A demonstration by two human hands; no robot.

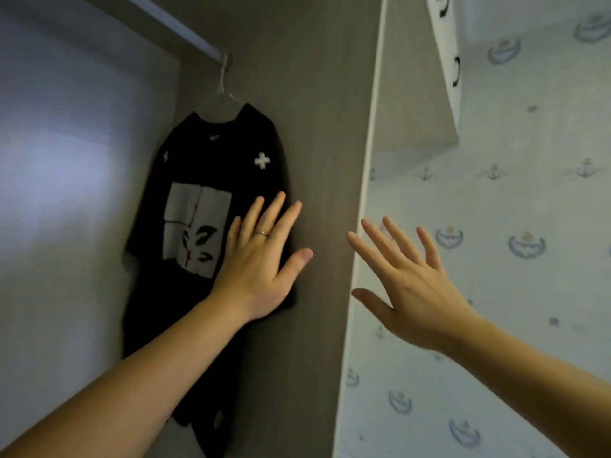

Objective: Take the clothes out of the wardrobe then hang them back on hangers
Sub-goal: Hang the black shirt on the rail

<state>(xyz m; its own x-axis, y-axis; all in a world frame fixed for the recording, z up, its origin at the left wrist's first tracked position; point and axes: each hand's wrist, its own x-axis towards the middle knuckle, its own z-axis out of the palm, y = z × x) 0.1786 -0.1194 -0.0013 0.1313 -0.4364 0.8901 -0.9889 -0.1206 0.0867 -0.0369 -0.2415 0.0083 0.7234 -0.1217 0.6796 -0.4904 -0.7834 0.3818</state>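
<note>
Step in hand, by the look of it: reaching for one black shirt (pixel 201 200) on one wire hanger (pixel 228 94), hung from the rod (pixel 172 24). Left hand (pixel 261 262) spread flat, fingers over the shirt's right edge, gripping nothing. Right hand (pixel 410 285) spread, empty, beside the wardrobe edge (pixel 363 209). Next: up above the left hand, lifting the hook off.

Shirt (pixel 205 206) on hanger (pixel 228 94), under rail (pixel 172 24)

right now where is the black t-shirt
In the head view, the black t-shirt hangs on a wire hanger from the wardrobe rail, just behind the open left hand.
</note>
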